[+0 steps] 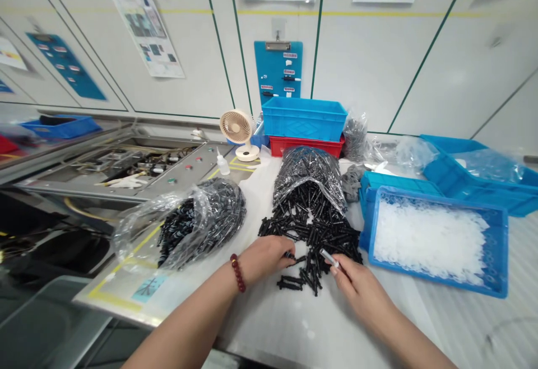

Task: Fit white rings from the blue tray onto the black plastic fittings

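Black parts [325,234] spill from a clear bag [309,162]; white pieces [428,240] fill a blue bin [498,265].
Your left hand [271,257] pinches one black part, your right hand [357,285] a silver rod [328,257]; clipboard labels [290,55] illegible.

The person's left hand [269,256] and right hand [357,280] were ungloved, and both forearms [189,314] were bare as far as the view showed. Around the left wrist was a bracelet [238,275] of round, dark red beads, strung in a single row, with a small yellowish accent near its upper end. The right wrist was unadorned.
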A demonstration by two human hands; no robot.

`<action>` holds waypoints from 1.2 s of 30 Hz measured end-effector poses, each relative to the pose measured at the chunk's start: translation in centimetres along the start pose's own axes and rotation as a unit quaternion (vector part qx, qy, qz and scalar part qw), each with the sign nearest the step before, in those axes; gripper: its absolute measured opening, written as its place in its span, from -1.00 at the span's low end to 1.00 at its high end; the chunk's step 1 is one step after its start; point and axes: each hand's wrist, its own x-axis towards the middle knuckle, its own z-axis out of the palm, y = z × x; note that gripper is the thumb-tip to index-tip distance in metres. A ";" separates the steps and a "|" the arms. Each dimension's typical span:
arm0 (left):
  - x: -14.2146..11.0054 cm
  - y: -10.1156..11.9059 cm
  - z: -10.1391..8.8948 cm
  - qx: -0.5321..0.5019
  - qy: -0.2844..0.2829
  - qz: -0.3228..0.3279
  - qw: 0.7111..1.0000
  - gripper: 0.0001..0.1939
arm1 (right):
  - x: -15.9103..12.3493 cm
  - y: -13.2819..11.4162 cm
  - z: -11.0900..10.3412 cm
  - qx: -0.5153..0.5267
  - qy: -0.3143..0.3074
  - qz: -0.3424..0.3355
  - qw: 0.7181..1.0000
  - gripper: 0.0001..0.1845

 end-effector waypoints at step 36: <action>0.0 2.0 0.2 -0.268 0.040 0.043 0.962 -0.89 | -0.3 -0.5 -0.1 -0.106 -0.063 -0.038 0.992 -0.80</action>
